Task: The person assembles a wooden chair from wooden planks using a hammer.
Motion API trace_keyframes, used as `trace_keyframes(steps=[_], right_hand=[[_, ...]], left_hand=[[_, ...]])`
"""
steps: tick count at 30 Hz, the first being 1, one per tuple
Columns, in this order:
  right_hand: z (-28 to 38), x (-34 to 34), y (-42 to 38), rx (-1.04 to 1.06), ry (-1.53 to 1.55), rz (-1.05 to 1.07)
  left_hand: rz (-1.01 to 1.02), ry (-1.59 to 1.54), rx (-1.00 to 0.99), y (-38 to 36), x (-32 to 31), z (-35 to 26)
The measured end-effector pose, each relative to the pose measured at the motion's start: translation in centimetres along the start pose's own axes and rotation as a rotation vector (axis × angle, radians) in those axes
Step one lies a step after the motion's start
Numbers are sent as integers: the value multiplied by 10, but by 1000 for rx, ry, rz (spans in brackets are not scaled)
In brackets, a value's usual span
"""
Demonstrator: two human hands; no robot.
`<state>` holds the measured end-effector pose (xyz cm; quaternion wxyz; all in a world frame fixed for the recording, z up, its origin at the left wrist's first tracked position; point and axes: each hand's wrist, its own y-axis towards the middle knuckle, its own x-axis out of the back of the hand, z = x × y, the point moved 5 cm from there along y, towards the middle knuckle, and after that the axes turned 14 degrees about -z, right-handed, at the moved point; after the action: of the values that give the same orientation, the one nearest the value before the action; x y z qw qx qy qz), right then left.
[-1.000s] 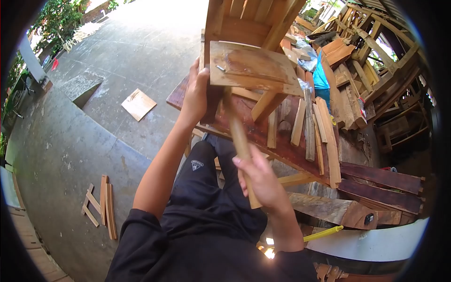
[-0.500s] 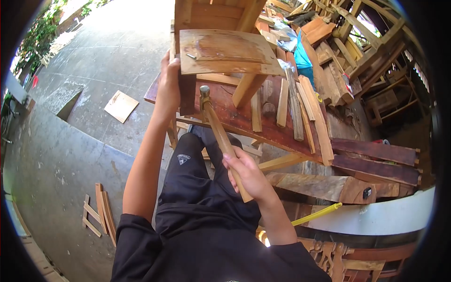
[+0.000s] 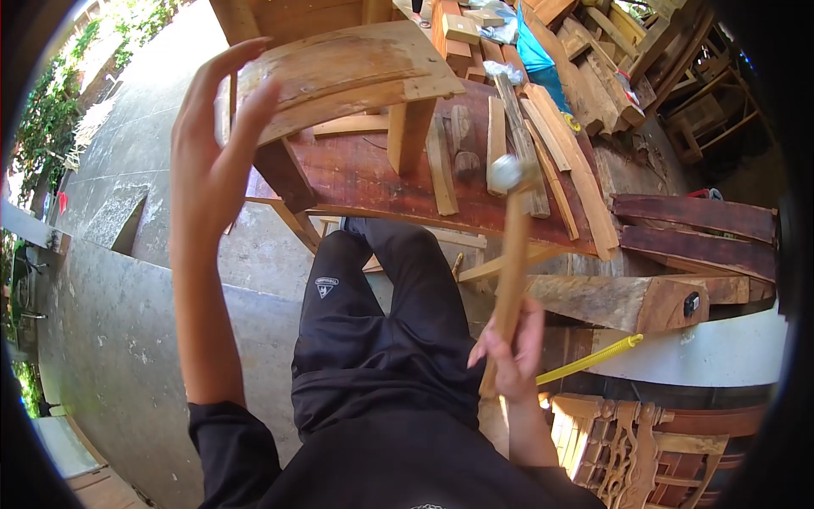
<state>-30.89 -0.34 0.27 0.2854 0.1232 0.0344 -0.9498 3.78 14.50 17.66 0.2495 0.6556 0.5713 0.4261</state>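
Observation:
My right hand (image 3: 519, 348) is wrapped around the wooden handle of a hammer (image 3: 512, 254), whose metal head points up over the bench. At the left end of a curved, stained wooden panel (image 3: 356, 72), my left hand (image 3: 216, 136) is raised with thumb and fingers spread apart, overlapping that end in this view. The panel is part of a wooden furniture frame with legs (image 3: 414, 136), resting on a reddish-brown bench (image 3: 348, 174). The hand covers the panel's left corner.
Loose wooden strips (image 3: 441, 170) lie across the bench. A pile of timber (image 3: 585, 93) and a blue bag (image 3: 536, 55) stand behind it at right. Dark red boards (image 3: 695, 216), a yellow rod (image 3: 589, 360) and carved chair parts (image 3: 632, 441) are at my right.
The hammer has swung right and upward, away from the panel. My left hand has come off the panel's side, its fingers now spread. The view has shifted, placing the furniture farther left.

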Motion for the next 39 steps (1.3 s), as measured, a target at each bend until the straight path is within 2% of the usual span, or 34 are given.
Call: trace_keyframes(steps=[3, 5, 6, 9, 10, 12, 16, 19, 21, 24, 27, 28, 31, 33, 35, 37, 38, 39], right_hand=[[42, -2, 37, 332, -147, -65], [79, -17, 59, 379, -255, -181], [90, -16, 72, 451, -357, -204], [118, -16, 104, 564, -566, -225], [125, -22, 109, 528, -568, -194], [123, -30, 121, 651, -631, -121], [125, -47, 131, 755, -742, -22], [147, -49, 133, 729, -716, -60], [164, -39, 141, 966, -698, -151], [197, -33, 143, 863, -546, -237], [211, -40, 151, 967, -528, -252], [208, -47, 149, 973, -588, -279], [191, -50, 157, 1031, -1045, -157], [171, -56, 152, 840, -1356, 10], [174, -53, 151, 772, -1193, -2], [185, -52, 153, 913, -1061, -46], [192, -51, 155, 1078, -1004, -90], [197, -49, 155, 1137, -928, -128]], left_hand=[[252, 167, -99, 22, -37, -15], [341, 286, -246, 35, -64, -2], [441, 376, -499, 33, -76, 6], [428, 435, -407, 30, -105, 40], [454, 521, -557, 29, -108, 40], [511, 676, -862, 24, -109, 41], [505, 673, -717, 25, -111, 62], [488, 671, -648, 24, -114, 62], [480, 667, -617, 24, -114, 60], [476, 658, -581, 24, -116, 58], [471, 647, -551, 26, -117, 55], [473, 642, -547, 24, -118, 54], [479, 660, -534, 24, -119, 57], [476, 650, -549, 25, -120, 60], [476, 629, -511, 25, -120, 58], [463, 603, -408, 25, -116, 47], [471, 618, -451, 25, -116, 49], [481, 630, -497, 25, -117, 52]])
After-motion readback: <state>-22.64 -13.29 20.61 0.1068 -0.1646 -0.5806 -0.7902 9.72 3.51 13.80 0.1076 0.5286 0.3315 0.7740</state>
